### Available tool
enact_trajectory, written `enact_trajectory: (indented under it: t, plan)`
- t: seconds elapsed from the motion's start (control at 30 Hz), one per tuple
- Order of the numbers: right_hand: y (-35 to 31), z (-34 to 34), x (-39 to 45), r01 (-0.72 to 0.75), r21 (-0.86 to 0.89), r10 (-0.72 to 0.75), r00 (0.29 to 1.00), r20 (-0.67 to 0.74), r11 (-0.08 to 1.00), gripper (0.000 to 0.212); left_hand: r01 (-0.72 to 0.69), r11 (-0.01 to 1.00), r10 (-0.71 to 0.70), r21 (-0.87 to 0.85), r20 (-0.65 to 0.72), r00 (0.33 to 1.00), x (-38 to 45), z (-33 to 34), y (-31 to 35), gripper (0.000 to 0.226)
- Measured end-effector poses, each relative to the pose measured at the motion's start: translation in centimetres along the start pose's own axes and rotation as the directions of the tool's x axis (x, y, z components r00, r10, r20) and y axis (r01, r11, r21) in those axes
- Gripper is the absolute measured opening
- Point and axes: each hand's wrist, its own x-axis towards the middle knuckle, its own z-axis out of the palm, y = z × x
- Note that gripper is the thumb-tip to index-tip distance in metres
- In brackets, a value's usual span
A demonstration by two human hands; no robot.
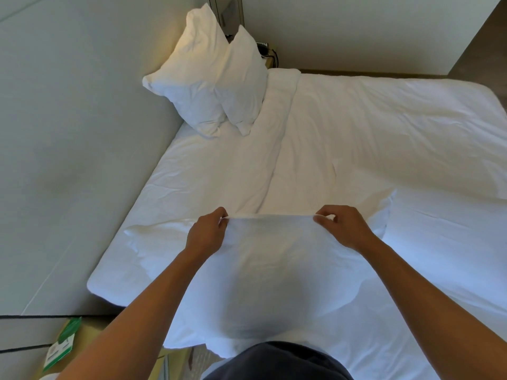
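A white pillowcase (269, 270) hangs stretched between my two hands over the near edge of the bed (208, 171). My left hand (205, 234) pinches its upper left corner and my right hand (343, 229) pinches its upper right corner, so the top edge is pulled taut. The cloth drapes down toward my body and hides the bed's near edge. Two white pillows (211, 78) lean against the padded headboard (76, 133) at the far left corner.
A white duvet (384, 133) covers the right half of the bed, its folded edge running down the middle. A bedside table with a green and white card (61, 346) stands at lower left. Cables and a dark device (264, 49) sit behind the pillows.
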Motion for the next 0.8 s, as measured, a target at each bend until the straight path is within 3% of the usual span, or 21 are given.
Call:
enact_trajectory:
  t: [0.17,0.47,0.7,0.8]
  plan:
    - [-1.3,-0.4,0.0,0.017,0.063,-0.014,0.999,-0.05,0.998,0.022,-0.012,1.0,0.013,-0.016,0.05,0.999,-0.5,0.5,-0.8,0.019]
    - [-0.6,-1.5,-1.3,0.116,-0.263,-0.127,0.992,-0.025,0.958,0.022,0.054,0.994,-0.067,0.099,0.139,0.988,0.2,1.4,-2.3,0.035]
    - [0.3,-1.1,-0.2,0.085,-0.311,-0.068,0.996,0.064,0.947,0.018,-0.01,0.993,-0.002,0.117,0.104,0.995,-0.7,1.0,-3.0,0.023]
    - [0.4,-0.2,0.4,0.02,-0.234,-0.031,0.999,-0.043,0.972,0.021,-0.014,0.999,0.013,0.047,0.026,1.0,-1.0,0.8,-2.7,0.019]
